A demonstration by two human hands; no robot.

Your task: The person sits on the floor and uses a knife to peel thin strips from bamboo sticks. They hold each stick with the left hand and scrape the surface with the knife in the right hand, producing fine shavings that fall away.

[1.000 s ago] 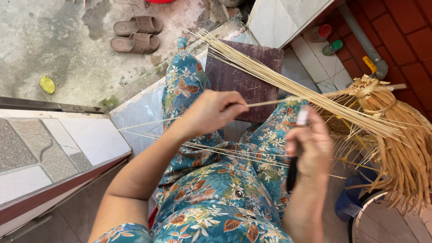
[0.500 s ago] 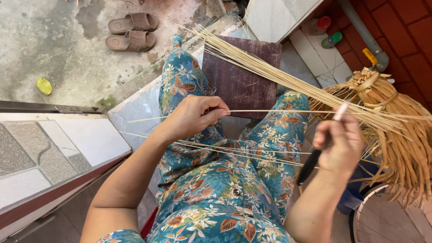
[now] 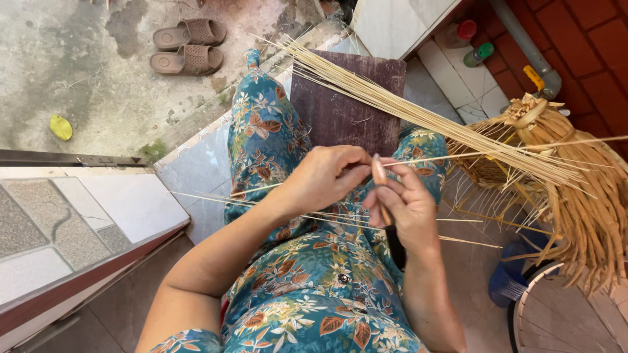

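Over the lap, the left hand (image 3: 324, 180) pinches a thin strip (image 3: 497, 151) whose long axis runs toward 3 o'clock; the right hand (image 3: 404, 208), touching it, grips a knife (image 3: 386, 209) upright against the strip.

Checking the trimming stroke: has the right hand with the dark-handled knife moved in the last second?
Yes. The right hand swung out rightward, then returned left over the floral-trousered lap, its dark-handled knife now meeting the left hand.
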